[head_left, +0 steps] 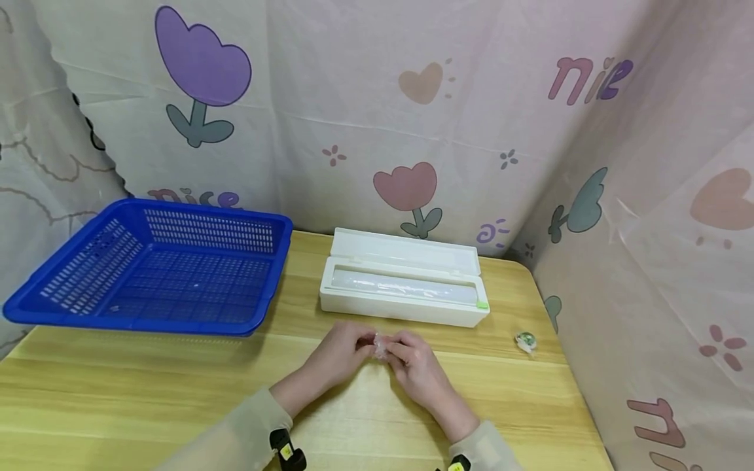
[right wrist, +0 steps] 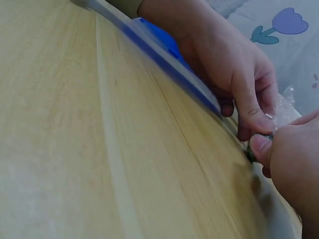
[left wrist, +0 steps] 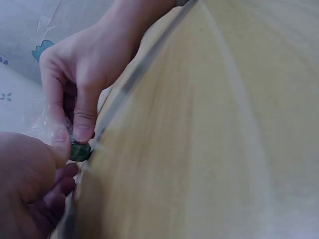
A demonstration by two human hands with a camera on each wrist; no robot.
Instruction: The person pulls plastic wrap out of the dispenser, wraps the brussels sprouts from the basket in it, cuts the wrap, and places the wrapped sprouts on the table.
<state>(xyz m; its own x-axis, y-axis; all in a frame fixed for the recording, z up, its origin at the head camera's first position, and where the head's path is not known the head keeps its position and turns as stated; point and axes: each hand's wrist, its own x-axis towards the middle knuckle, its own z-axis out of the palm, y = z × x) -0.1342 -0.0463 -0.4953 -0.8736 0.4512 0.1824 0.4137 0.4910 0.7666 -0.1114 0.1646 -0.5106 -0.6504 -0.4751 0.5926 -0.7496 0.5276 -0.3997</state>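
My left hand [head_left: 337, 353] and right hand [head_left: 417, 369] meet over the table, just in front of a white cling-film box. Between their fingertips is a small dark green piece [left wrist: 79, 151] with clear plastic film [head_left: 380, 347] bunched about it. Both hands pinch the wrapped piece with thumb and fingers, and much of it is hidden by them. In the right wrist view, the crumpled film [right wrist: 285, 107] sticks up above the fingers. The cling-film box [head_left: 406, 313] has its lid [head_left: 406, 252] raised, showing the roll [head_left: 400, 285] inside.
A blue plastic basket [head_left: 273, 275] stands at the left of the wooden table [head_left: 501, 405]. Near the right edge lies another small green piece in clear film [head_left: 526, 341]. A printed cloth [head_left: 330, 78] hangs behind the table and along its right side.
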